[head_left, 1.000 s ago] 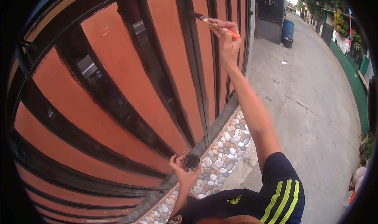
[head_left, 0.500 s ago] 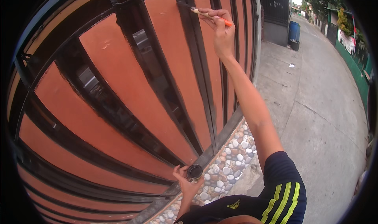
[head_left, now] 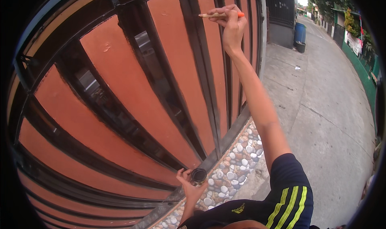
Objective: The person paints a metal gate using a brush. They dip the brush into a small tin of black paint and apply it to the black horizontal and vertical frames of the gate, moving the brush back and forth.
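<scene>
The person's right hand [head_left: 232, 28] pinches a thin wooden brush with an orange end [head_left: 220, 15], now raised higher against a black metal bar [head_left: 197, 60] of the orange-panelled gate [head_left: 120, 88]. The left hand [head_left: 189, 184] still grips a small, round, dark pot, probably paint [head_left: 198, 175], low down.
</scene>
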A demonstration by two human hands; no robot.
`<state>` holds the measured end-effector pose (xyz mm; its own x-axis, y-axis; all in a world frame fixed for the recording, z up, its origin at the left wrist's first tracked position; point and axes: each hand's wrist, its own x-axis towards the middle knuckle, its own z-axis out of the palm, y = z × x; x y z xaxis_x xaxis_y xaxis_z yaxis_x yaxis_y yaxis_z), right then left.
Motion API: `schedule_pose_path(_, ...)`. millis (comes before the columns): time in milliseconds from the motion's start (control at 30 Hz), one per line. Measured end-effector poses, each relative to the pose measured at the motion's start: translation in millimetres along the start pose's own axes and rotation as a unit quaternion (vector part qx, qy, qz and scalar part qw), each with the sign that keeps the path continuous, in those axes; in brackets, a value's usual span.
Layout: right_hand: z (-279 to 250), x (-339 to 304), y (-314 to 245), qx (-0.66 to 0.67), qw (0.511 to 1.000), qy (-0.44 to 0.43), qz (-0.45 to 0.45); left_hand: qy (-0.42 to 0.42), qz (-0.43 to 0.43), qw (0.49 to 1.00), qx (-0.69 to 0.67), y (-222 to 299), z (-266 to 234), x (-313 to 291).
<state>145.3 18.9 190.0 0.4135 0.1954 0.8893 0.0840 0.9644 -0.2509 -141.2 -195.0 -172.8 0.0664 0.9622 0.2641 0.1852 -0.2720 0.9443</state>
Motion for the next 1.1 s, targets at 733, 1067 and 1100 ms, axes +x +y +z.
schedule_pose_path(733, 6, 18, 10, 0.106, 0.990, 0.068, -0.057, 0.005, -0.004, 1.000, 0.002, -7, -5, -2)
schedule_pose_path(1067, -35, -47, 20, -0.017, 0.997, 0.022, 0.065, 0.001, -0.004, 1.000, -0.006, 2, -5, -4)
schedule_pose_path(1100, -35, -39, 19, -0.017, 0.998, 0.022, 0.061, 0.001, 0.000, 1.000, -0.007, 4, -4, -4)
